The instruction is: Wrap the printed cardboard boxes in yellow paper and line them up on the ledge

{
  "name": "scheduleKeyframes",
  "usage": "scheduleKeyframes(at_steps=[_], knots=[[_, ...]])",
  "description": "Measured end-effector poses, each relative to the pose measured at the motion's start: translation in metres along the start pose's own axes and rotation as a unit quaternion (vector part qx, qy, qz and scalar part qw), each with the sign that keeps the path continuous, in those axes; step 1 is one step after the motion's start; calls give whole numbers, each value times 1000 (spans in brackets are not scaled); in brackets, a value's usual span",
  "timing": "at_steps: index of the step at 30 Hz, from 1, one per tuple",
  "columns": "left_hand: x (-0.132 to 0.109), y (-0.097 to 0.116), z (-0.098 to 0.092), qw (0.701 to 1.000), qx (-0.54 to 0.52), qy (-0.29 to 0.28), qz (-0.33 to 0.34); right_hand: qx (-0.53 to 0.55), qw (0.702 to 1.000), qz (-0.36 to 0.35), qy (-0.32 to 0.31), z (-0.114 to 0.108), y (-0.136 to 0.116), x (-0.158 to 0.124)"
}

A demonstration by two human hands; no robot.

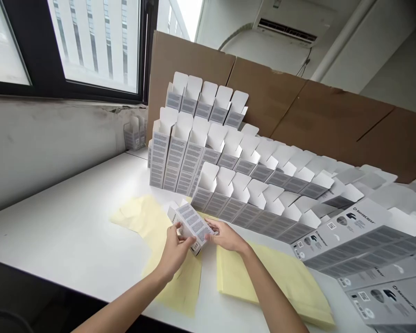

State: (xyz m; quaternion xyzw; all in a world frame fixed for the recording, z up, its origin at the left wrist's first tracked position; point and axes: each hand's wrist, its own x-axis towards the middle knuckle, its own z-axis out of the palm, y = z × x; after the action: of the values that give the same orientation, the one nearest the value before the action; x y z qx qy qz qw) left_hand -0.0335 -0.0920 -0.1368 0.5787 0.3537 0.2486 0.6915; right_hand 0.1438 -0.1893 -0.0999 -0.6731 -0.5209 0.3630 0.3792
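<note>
A small grey-and-white printed carton point(190, 224) is held just above the white table point(65, 231), tilted, between both hands. My left hand point(175, 252) grips its near end with fingers curled round it. My right hand point(225, 236) pinches its right side. Under the hands lie pale yellow paper sheets point(284, 277). Right behind the held carton stand rows of folded cartons point(242, 199) with their top flaps open.
More open cartons are stacked in tiers point(190, 148) against a brown cardboard sheet point(280, 101) at the back. Flat unfolded carton blanks point(367, 249) lie spread at the right. A window point(97, 41) and a grey wall point(38, 148) bound the left side.
</note>
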Motion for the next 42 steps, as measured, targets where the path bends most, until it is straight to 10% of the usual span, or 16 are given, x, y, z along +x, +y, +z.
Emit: scheduleKeyframes(at_steps=[5,15,18,23,27,42], knots=[[1,-2,-1,991,-91,-45,-84,-29,997,-7,74,20,-4,-1],[9,6,-7,992,-115,55,6,-7,982,-53,182,54,-13,-6],[33,17,-16,992,-106,56,28,-16,972,-63,227,61,-16,9],[90,41,-39,989,-95,-97,60,-112,957,-46,265,60,-25,40],[133,55,-49,987,21,-77,142,-164,943,-12,290,60,-33,57],[199,29,-35,969,107,-46,219,-198,968,-18,152,40,-20,85]])
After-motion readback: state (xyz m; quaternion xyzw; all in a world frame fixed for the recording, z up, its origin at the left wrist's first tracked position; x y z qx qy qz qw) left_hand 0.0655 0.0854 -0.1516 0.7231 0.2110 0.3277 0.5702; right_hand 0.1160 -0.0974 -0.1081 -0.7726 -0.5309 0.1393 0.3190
